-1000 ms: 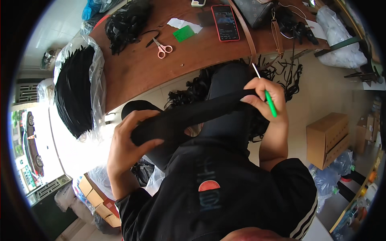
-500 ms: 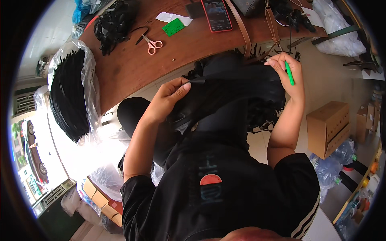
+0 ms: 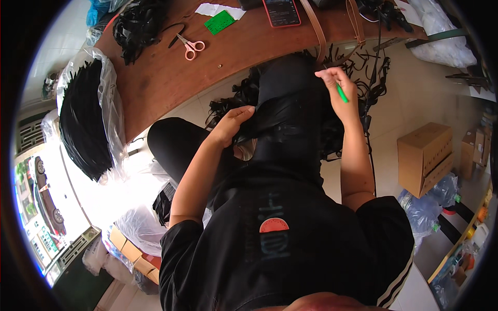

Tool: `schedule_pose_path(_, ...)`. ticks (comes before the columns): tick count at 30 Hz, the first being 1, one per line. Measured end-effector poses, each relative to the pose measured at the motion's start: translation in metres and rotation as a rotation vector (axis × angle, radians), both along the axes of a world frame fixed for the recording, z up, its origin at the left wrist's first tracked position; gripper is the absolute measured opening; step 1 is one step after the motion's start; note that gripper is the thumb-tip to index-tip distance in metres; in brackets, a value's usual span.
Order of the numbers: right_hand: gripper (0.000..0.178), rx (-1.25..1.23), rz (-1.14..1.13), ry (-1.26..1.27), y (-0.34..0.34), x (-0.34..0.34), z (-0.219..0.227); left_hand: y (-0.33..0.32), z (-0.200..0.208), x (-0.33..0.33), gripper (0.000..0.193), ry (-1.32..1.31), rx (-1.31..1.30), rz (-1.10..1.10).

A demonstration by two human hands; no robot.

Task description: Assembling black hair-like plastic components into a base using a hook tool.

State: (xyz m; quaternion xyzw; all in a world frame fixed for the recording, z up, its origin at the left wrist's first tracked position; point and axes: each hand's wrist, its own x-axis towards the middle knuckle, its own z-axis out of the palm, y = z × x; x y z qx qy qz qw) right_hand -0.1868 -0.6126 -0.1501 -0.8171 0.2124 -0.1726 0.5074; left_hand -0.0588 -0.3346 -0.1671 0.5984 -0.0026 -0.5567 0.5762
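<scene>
My right hand is closed around a slim green-handled tool, above the right side of my lap. Thumb and forefinger meet at its far end; a small dark tip seems to poke out past them, too fine to identify. My left hand is pinched on thin black material at the left of my lap. Black on black, the material's outline blurs into my trousers. On the table are pink-handled scissors, a green card and a phone in a red case.
A brown table curves in front of me, with a heap of black strips on it. A bundle of black strips in clear plastic stands left. Cut black strips litter the floor under the table; a cardboard box sits right.
The black material stretched between my hands has come down onto my lap. My right hand has moved left with the green tool. My left hand has shifted slightly right and nearer me.
</scene>
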Motion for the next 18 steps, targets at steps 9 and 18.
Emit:
schedule_pose_path(9,0.024,-0.419,0.165,-0.165,0.014,0.005,-0.022,-0.015,0.047,-0.009,0.026,-0.734,-0.003,-0.233)
schedule_pose_path(18,0.011,-0.179,-0.074,-0.290,-0.022,-0.005,0.027,-0.051,0.127,0.002,0.019,-1.156,-0.076,-0.101)
